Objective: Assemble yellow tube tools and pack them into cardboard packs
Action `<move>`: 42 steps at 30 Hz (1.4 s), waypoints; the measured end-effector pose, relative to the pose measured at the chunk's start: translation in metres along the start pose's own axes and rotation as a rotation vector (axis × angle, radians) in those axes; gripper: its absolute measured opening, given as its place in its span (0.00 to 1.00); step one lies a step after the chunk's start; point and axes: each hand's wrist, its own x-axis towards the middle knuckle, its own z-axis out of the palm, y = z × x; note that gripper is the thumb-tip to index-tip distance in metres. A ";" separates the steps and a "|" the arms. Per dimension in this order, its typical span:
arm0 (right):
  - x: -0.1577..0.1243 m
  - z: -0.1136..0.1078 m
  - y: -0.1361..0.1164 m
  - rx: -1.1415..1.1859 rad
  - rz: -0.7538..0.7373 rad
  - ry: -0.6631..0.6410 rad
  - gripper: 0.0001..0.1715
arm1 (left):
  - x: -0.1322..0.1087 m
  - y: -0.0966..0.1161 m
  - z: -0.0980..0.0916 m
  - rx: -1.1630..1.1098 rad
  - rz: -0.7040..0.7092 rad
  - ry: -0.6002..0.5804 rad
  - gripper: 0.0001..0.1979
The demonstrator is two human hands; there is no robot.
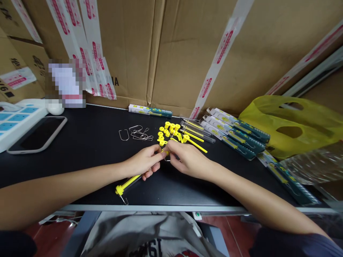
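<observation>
My left hand (146, 162) is closed round a yellow and clear tube (130, 184), which slants down to the left. A metal hook sticks out of its lower yellow end. My right hand (184, 157) pinches at the tube's upper end, where a bit of yellow and a metal wire show between the hands. Just beyond the fingers lie several small yellow plastic parts (167, 132). Left of them are several bent wire hooks (140, 134). Clear tubes and yellow rods (197, 132) lie to the right of the yellow parts.
Printed narrow boxes (233, 134) are stacked at the right, beside a yellow plastic bag (292, 125). Another box (150, 111) lies at the back. A phone (37, 135) and a white power strip (20, 119) are at the left. Large cardboard boxes (128, 50) stand behind the black table (96, 135).
</observation>
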 end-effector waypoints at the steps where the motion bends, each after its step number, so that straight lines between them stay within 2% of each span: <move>1: 0.000 0.002 0.001 0.051 0.010 0.035 0.09 | 0.000 0.001 0.001 -0.001 0.007 0.012 0.13; 7: 0.004 0.024 0.004 0.552 0.184 0.312 0.14 | -0.002 0.003 0.002 -0.055 0.057 0.080 0.12; 10: 0.006 0.031 0.001 0.861 0.323 0.397 0.19 | -0.001 0.005 0.001 -0.085 0.073 0.115 0.12; 12: 0.007 0.033 -0.001 1.053 0.441 0.365 0.20 | -0.001 0.006 0.001 -0.113 0.093 0.129 0.12; 14: 0.007 0.035 -0.004 1.194 0.538 0.266 0.18 | 0.000 0.006 0.001 -0.143 0.114 0.128 0.11; 16: 0.007 0.036 -0.006 1.279 0.551 0.164 0.18 | 0.000 0.006 0.001 -0.166 0.138 0.124 0.11; 18: 0.007 0.037 -0.008 1.319 0.499 0.136 0.20 | 0.000 0.006 0.002 -0.176 0.158 0.132 0.11; 27: 0.010 0.040 -0.002 1.352 0.369 0.165 0.19 | 0.000 0.006 0.005 -0.267 0.131 0.182 0.12; 35: 0.007 0.037 0.000 1.289 0.346 0.167 0.21 | -0.003 0.013 0.007 -0.383 0.075 0.095 0.15; 42: 0.006 0.038 0.003 1.280 0.323 0.175 0.21 | -0.003 0.007 0.004 -0.418 0.077 0.053 0.17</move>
